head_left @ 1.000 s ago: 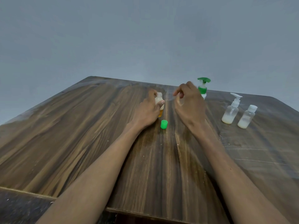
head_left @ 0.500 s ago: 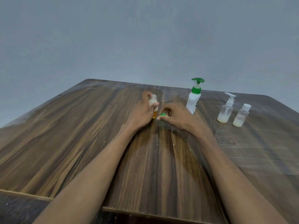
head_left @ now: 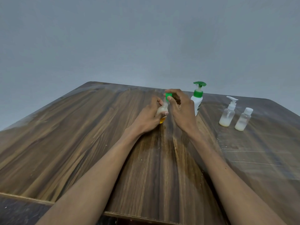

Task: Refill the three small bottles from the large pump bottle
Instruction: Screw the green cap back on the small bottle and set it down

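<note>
My left hand (head_left: 148,118) is wrapped around a small bottle (head_left: 162,111), fingers and thumb curled round its body, holding it upright on the wooden table (head_left: 81,135). The bottle shows pale, cloudy liquid up top and an orange tint at its base, just below my thumb. My right hand (head_left: 181,111) sits directly beside it, thumb and forefinger pinching a green cap (head_left: 168,95) right at the bottle's neck; whether the cap is already seated on the neck I cannot tell, as my fingers cover the join.

Just beyond my right hand stands the large pump bottle (head_left: 197,101), white with a green pump head, upright. Well off to the right of that hand stand two more small bottles close together: a clear pump bottle (head_left: 227,115) and a clear capped bottle (head_left: 243,120), each with a little milky liquid at the bottom.
</note>
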